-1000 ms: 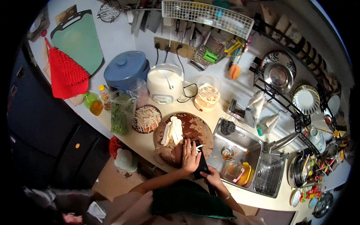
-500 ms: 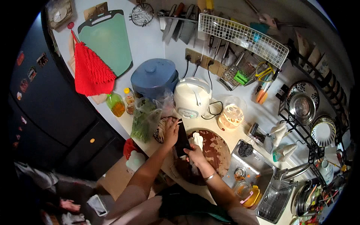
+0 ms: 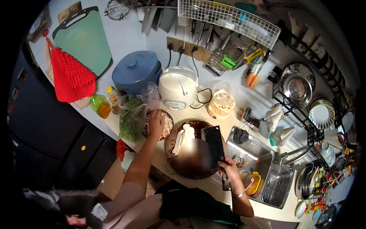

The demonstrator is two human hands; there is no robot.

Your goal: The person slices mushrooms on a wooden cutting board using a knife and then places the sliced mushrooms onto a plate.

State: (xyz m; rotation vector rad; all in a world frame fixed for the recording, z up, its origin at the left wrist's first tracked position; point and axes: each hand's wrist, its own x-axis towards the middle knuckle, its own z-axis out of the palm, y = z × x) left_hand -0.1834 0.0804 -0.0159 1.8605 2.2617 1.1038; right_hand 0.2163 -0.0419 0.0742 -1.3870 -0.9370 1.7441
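My right hand [image 3: 230, 171] is closed round the handle of a black-bladed cleaver [image 3: 214, 142], held over the right side of a round chopping board [image 3: 170, 155]. Pale, elongated pieces of food [image 3: 184, 136] lie on the board, their kind unclear; its middle is blurred. At the board's far left stands a dark-rimmed, patterned dish [image 3: 170, 116] of thin pale and orange shreds [image 3: 167, 127]. My left hand [image 3: 155, 124] rests over that dish with its fingers stretched out, touching or just above the shreds.
Left of the dish is a clear bag of green vegetables [image 3: 129, 123]. Behind stand a cream rice cooker [image 3: 176, 89], a blue lidded container [image 3: 135, 72] and a tiered steamer [image 3: 221, 104]. A steel sink [image 3: 251, 147] lies to the right, holding a yellow container [image 3: 256, 184].
The cleaver has moved right, away from the dish to the board's right side. My left hand stays at the dish, where shreds now show more fully. The whole view has shifted.
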